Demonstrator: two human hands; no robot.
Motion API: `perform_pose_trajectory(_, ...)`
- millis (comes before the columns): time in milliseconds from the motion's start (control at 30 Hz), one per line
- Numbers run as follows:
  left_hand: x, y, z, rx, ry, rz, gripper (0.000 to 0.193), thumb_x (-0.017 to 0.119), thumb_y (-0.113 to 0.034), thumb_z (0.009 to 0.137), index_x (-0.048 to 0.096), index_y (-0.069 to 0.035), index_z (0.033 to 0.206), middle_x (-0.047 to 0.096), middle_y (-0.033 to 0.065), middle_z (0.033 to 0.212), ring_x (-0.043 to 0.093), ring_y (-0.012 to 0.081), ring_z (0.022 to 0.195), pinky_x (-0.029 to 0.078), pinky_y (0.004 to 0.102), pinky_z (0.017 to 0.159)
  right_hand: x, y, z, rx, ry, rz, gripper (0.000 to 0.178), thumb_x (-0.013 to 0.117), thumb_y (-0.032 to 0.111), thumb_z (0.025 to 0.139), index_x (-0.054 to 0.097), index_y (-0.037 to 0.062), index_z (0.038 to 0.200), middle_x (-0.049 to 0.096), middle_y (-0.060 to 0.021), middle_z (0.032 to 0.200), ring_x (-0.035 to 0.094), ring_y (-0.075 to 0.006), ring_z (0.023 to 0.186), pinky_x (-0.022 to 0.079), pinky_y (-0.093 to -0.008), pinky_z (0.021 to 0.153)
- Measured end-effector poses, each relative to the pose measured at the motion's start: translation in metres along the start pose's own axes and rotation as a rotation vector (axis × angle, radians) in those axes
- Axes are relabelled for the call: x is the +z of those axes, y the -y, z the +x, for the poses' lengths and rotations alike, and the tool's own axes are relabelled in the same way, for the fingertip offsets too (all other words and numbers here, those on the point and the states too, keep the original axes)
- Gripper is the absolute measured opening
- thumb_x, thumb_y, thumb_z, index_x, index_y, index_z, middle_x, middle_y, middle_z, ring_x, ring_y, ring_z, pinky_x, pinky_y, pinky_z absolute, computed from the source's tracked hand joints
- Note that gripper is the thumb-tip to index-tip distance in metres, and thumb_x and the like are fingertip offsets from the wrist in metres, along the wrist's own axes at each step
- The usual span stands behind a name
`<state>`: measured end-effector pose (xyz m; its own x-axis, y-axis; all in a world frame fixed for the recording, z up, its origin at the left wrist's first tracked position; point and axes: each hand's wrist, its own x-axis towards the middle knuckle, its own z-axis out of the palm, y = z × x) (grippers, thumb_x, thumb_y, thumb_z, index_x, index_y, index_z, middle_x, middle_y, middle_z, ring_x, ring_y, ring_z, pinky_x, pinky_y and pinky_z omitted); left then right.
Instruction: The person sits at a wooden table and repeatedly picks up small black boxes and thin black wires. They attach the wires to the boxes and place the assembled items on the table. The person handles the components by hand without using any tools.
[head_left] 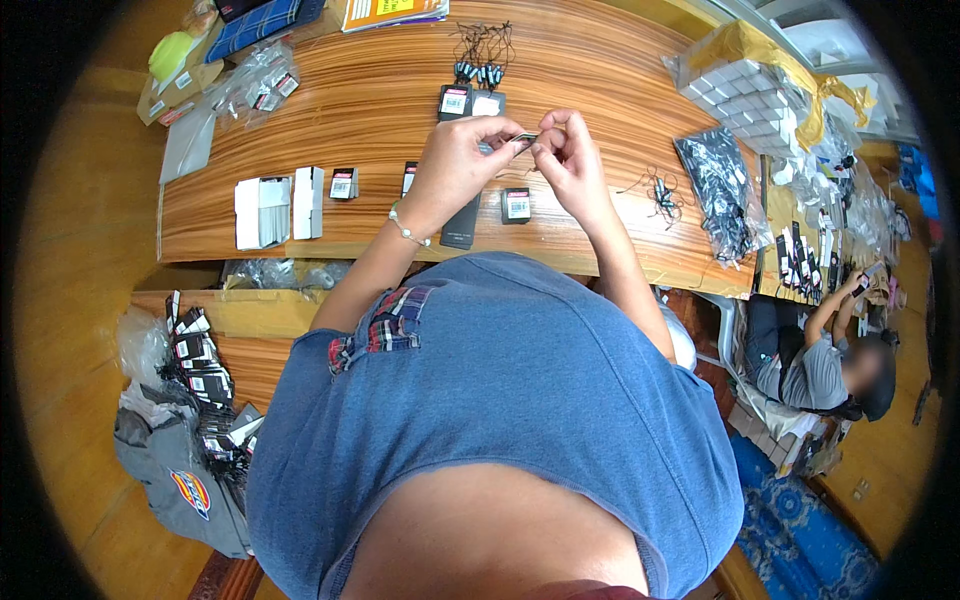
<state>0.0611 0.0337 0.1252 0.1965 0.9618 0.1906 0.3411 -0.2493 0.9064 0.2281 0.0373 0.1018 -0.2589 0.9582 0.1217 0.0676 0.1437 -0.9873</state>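
Note:
Above the middle of the table, my left hand (458, 163) pinches a small dark tag (523, 139) between thumb and fingertips. Against the tag's right end, my right hand (575, 165) has its thumb and forefinger closed; whatever they grip is too small to make out. Below the hands lie a long black tag (459, 228) and a stack of black tags with a white label (517, 205). Beyond them is another labelled black stack (453, 103), with a row of black strings (482, 72) behind it. Loose black strings (664, 198) lie to the right.
On the left stand a white box of cards (270, 215), a white stack (309, 203) and a small tag stack (343, 184). A plastic bag of black strings (715, 190) and white boxes (735, 95) are at right. Another person (815, 365) sits farther right.

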Motion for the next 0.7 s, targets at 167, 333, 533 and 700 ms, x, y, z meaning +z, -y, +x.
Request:
perform_pose_trajectory(167, 0.004, 0.002, 0.0, -0.019, -0.003, 0.048, 0.02, 0.068, -0.011, 0.076, 0.066, -0.001, 0.092, 0.067, 0.0085, 0.081, 0.061, 0.0096, 0.067, 0.048, 0.0231, 0.056, 0.001, 0.011, 0.001, -0.045, -0.01, -0.275, 0.022, 0.051, -0.003, 0.081, 0.042, 0.0027, 0.1, 0.045, 0.0019, 0.063, 0.04, -0.0055, 0.058, 0.035, -0.0196, 0.054)
perform_pose_trajectory(333, 0.01, 0.007, -0.002, 0.011, -0.059, 0.004, 0.015, 0.066, -0.009, 0.077, 0.067, -0.002, 0.09, 0.066, 0.0072, 0.084, 0.062, 0.0133, 0.07, 0.049, 0.0265, 0.059, 0.015, -0.013, 0.001, -0.071, -0.176, 0.075, 0.016, 0.051, -0.001, 0.084, 0.047, 0.0016, 0.1, 0.05, -0.0004, 0.066, 0.048, -0.0073, 0.061, 0.039, -0.0203, 0.056)
perform_pose_trajectory(533, 0.003, 0.007, -0.002, 0.422, -0.188, 0.408, 0.013, 0.065, -0.01, 0.071, 0.069, -0.011, 0.084, 0.063, -0.0003, 0.084, 0.058, 0.0181, 0.082, 0.045, 0.0315, 0.073, 0.004, -0.001, 0.004, 0.19, -0.03, 0.497, 0.016, 0.05, 0.007, 0.089, 0.051, 0.0019, 0.104, 0.061, -0.0063, 0.088, 0.058, -0.0105, 0.081, 0.046, -0.0221, 0.07)
perform_pose_trajectory(700, 0.004, 0.01, 0.0, 0.674, -0.183, 0.531, 0.014, 0.064, -0.011, 0.067, 0.069, -0.015, 0.079, 0.061, -0.003, 0.078, 0.055, 0.0165, 0.082, 0.042, 0.0328, 0.074, 0.003, -0.006, 0.001, 0.309, -0.032, 0.727, 0.007, 0.051, 0.013, 0.09, 0.054, 0.0074, 0.091, 0.059, -0.0019, 0.091, 0.056, -0.0093, 0.08, 0.049, -0.0261, 0.073)
